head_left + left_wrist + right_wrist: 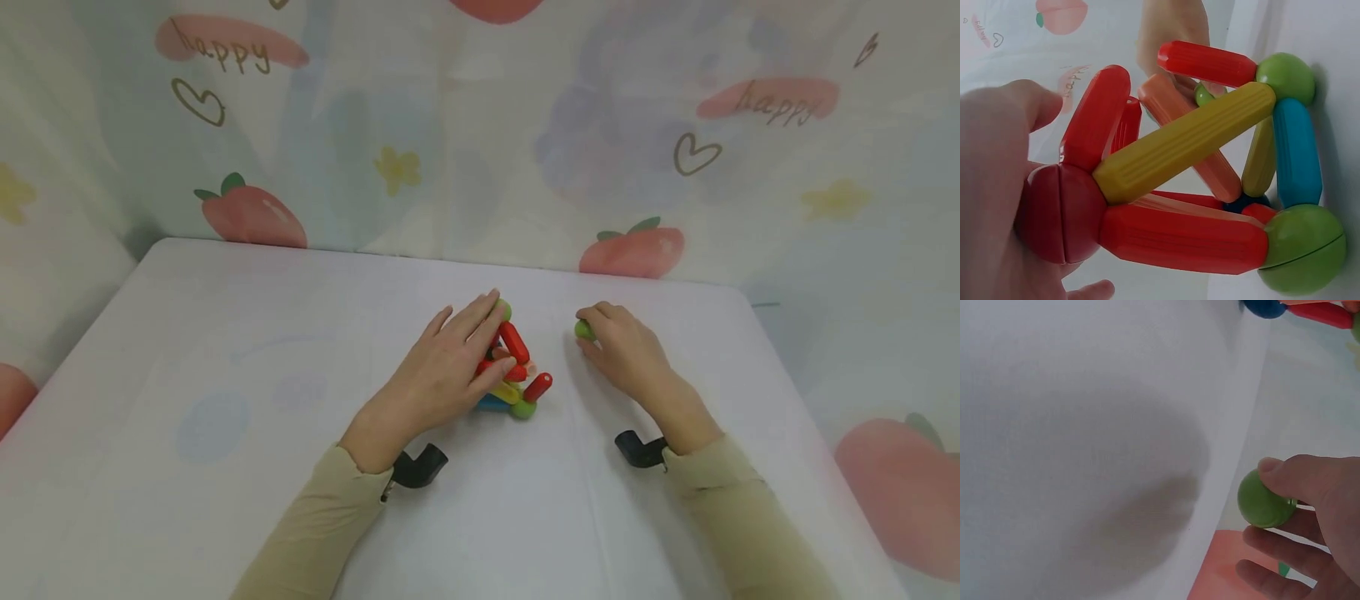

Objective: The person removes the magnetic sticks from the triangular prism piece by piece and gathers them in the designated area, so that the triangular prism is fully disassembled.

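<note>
A built frame of coloured magnetic rods and balls stands on the table, with a yellow rod [1185, 144], a blue rod [1297, 150] and several red rods. My left hand [435, 375] rests over its top and left side, fingers mostly straight and thumb apart. In the left wrist view a dark red ball [1060, 212] sits against that palm. A green ball [523, 409] forms the near bottom corner, with a short red rod [538, 387] sticking up from it. To the right, my right hand [626, 350] pinches a loose green ball [1266, 499] between thumb and fingers.
The white table [262, 500] runs back to a printed cloth wall [480, 125]. Black curved pieces [422, 467] stick out at both wrists. The held ball is apart from the frame, a short gap to its right.
</note>
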`<state>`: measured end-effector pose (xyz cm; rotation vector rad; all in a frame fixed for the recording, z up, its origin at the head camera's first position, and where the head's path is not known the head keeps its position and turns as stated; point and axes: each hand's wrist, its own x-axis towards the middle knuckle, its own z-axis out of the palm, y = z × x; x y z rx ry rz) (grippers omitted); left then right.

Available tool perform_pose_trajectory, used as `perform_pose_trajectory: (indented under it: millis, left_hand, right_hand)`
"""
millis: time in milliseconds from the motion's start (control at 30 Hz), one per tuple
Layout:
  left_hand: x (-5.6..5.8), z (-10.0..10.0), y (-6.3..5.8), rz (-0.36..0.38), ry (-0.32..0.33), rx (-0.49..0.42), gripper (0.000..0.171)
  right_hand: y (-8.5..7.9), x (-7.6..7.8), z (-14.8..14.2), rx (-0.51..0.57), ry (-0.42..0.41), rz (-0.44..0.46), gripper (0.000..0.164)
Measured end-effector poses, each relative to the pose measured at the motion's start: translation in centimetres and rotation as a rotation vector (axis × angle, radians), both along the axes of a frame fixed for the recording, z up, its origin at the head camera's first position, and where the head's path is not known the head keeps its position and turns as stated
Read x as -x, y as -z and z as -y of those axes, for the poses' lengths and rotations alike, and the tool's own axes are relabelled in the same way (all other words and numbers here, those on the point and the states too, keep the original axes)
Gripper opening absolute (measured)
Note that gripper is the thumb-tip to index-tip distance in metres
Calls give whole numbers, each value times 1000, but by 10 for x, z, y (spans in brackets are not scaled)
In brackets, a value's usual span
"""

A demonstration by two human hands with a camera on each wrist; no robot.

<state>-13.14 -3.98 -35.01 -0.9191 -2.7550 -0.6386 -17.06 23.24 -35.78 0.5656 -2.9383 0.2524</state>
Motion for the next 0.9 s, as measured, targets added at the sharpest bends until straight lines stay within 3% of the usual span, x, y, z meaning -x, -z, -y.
perform_pose_trajectory:
  millis: [367,500,900]
  left_hand:
    - [-2,1,-2,-22,-5,20,60]
    - [-1,4,-5,-5,-15,20,57]
    - [3,4,2,67,-20,16,59]
  right_hand:
    - [3,16,-8,-5,-6,58,36]
    - [4,20,-11,-3,-12,78,35]
    - [10,32,-9,39,19,129,35]
